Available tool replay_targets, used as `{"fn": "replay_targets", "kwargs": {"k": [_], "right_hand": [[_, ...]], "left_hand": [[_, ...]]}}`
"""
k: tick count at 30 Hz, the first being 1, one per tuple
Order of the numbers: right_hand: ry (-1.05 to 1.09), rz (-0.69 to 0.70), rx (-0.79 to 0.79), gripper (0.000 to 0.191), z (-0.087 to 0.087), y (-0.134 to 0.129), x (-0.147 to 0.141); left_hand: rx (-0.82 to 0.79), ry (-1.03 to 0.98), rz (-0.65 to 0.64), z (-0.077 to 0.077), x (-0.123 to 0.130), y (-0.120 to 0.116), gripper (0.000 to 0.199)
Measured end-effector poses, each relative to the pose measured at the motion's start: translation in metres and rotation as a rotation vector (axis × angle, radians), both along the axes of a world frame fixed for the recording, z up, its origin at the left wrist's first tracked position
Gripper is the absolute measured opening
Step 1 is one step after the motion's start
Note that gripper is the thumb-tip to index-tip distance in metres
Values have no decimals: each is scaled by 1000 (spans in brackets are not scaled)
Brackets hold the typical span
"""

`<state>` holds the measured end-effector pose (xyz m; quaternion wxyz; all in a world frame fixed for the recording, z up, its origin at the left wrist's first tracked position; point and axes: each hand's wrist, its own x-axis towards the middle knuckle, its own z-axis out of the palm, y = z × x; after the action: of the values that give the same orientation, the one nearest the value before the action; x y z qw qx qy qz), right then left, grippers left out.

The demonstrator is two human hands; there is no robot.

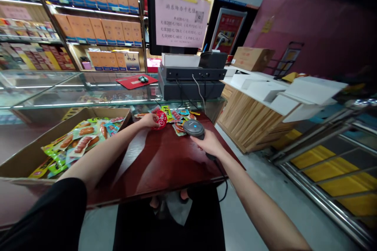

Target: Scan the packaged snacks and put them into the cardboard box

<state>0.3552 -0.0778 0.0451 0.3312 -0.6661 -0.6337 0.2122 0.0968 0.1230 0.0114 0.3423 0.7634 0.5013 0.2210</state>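
Note:
My left hand (149, 120) is closed on the edge of a red round packet (160, 120) above the dark red table (165, 157). In my right hand (207, 142) is a dark handheld scanner (193, 128) with a small blue light, its cable hanging past the table's front edge. Several colourful snack packets (176, 115) lie at the back of the table, between and behind the two hands. To the left, a cardboard box (17, 160) holds many packaged sausages (86, 130), partly behind my left forearm.
Behind the table a glass counter (97, 86) carries a red mouse pad (137, 81), a monitor with a paper sign (181, 21) and black cash-register equipment (193, 82). White boxes top a wooden cabinet (250, 121) at right, near a metal railing (318, 180).

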Motion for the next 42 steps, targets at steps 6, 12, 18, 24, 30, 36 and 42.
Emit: {"fn": "replay_targets", "kwargs": {"k": [6,12,18,24,30,36,42], "right_hand": [[76,113,-58,23,4,13,-59],[90,235,-26,24,3,34,-110],[17,246,84,27,1,43,-126],[14,231,106,28,3,41,-122],[-27,216,95,24,4,42,-120],[-41,216,96,23,4,40,-120],[-25,247,85,24,4,36,-117]], "left_hand": [[-189,-271,103,27,-71,-21,40],[-184,-536,168,32,-99,-42,49],[-224,-574,167,29,-99,-40,45],[-147,-630,184,30,-105,-33,45],[-136,-628,169,35,-103,-39,44],[-121,-607,190,38,-103,-43,41],[-163,-639,182,33,-104,-38,45]]}}
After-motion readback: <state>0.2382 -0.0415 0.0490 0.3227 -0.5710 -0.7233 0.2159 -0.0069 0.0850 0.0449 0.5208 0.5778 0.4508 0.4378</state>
